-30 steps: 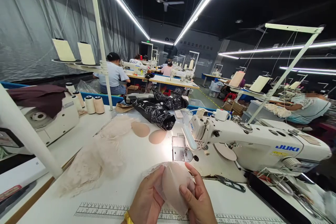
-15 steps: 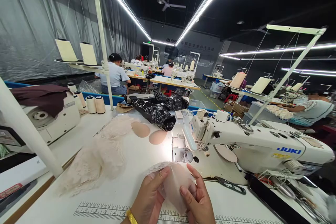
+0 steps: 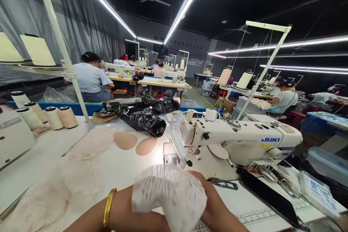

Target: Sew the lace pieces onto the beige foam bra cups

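Note:
A pale lace fabric piece (image 3: 174, 192), smeared by motion, hangs between my two hands above the front of the table. My left hand (image 3: 136, 217), with a gold bracelet at the wrist, holds it from the left; the lace hides most of its fingers. On the other side my right hand (image 3: 213, 201) grips the lace, its fingertips also covered. Just beyond the hands is the lit needle area of a white sewing machine (image 3: 233, 137). Two beige oval pads, a left one (image 3: 125, 141) and a right one (image 3: 146, 146), lie on the table behind the lace.
A heap of pale lace (image 3: 54, 188) spreads over the left side. Black plastic bags (image 3: 141, 119) lie at the back, with several thread cones (image 3: 67, 117) at left. A black slotted tool (image 3: 223, 183) and a long black tray (image 3: 269, 197) are at right. Co-workers sit farther off.
The view has turned to the right. The lace piece, pinched by fingertips before, is now spread and swung up across my hands, covering the fingers. Both hands are closer to me.

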